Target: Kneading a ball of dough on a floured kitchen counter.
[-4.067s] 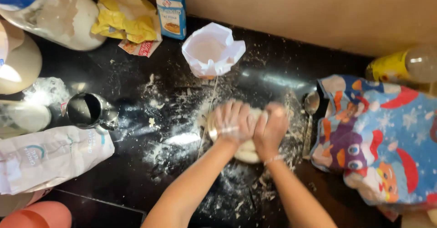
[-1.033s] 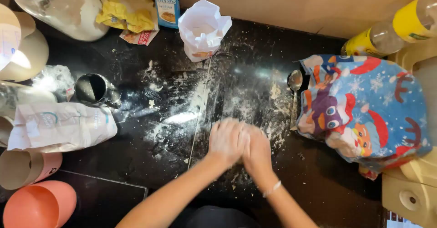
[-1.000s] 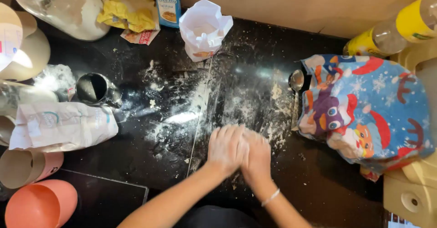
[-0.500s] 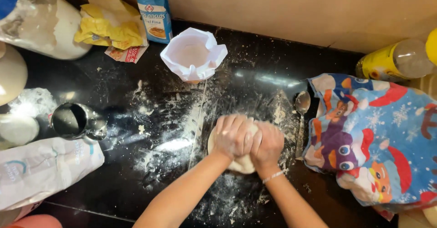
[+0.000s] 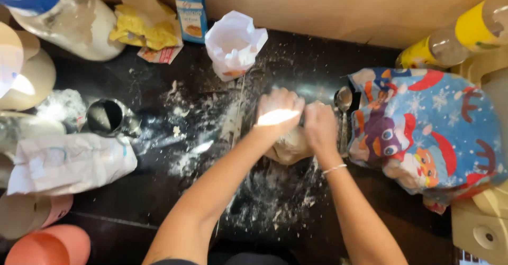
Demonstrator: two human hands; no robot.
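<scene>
A pale lump of dough [image 5: 288, 147] lies on the flour-dusted black countertop [image 5: 159, 191]. My left hand [image 5: 279, 112] presses down on top of it, fingers curled over its far side. Beside it, my right hand [image 5: 319, 126] grips the dough's right part, a thin bracelet on the wrist. Both hands are dusted with flour, and most of the dough is hidden under them.
An open white paper bag [image 5: 234, 44] stands behind the dough. A spoon [image 5: 344, 111] and a colourful printed cloth [image 5: 428, 133] lie to the right, with yellow bottles [image 5: 455, 37] behind. On the left are a metal cup [image 5: 108, 118], a paper flour sack [image 5: 69, 162], a large jar [image 5: 63, 16] and pink cups [image 5: 47, 241].
My hands and the dough have moved from the near part of the counter to farther away, closer to the white bag and the spoon. The dough stays under both hands.
</scene>
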